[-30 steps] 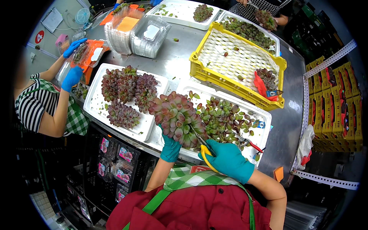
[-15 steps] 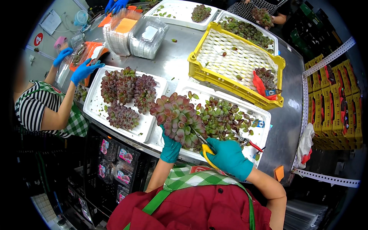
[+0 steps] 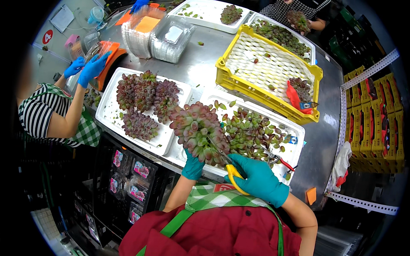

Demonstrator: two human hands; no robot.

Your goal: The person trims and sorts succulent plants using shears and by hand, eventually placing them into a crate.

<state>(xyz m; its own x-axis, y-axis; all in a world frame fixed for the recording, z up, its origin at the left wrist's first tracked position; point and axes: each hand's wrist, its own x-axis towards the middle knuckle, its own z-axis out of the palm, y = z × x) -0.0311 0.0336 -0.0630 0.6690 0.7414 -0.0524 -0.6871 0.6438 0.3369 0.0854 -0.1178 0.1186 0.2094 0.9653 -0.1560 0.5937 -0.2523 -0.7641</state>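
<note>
A large pinkish-green succulent cluster point(image 3: 198, 132) is held up in my left hand point(image 3: 193, 167), whose teal-gloved fingers are mostly hidden behind the rosettes. My right hand point(image 3: 260, 180), also gloved in teal, grips yellow-handled scissors point(image 3: 233, 177). Their blades reach in among the leaves at the cluster's lower right side; the tips are hard to see. Beneath and beyond both hands is a white tray point(image 3: 294, 128) with many loose succulent leaves point(image 3: 250, 132). Red-handled pruning shears point(image 3: 285, 163) lie on that tray's right side, just past my right hand.
Left of me, another white tray point(image 3: 102, 109) holds several purple succulent clusters point(image 3: 143, 96). A yellow crate point(image 3: 260, 99) stands behind the leaf tray, and clear plastic boxes point(image 3: 173, 38) are stacked farther back. A co-worker's blue-gloved hands point(image 3: 94, 68) handle a package at left; another person stands at the far side.
The scissors stay at the cluster, which is turned slightly with my hands. The whole view has shifted a little. At left, the co-worker's gloved hands have drawn closer together around a package.
</note>
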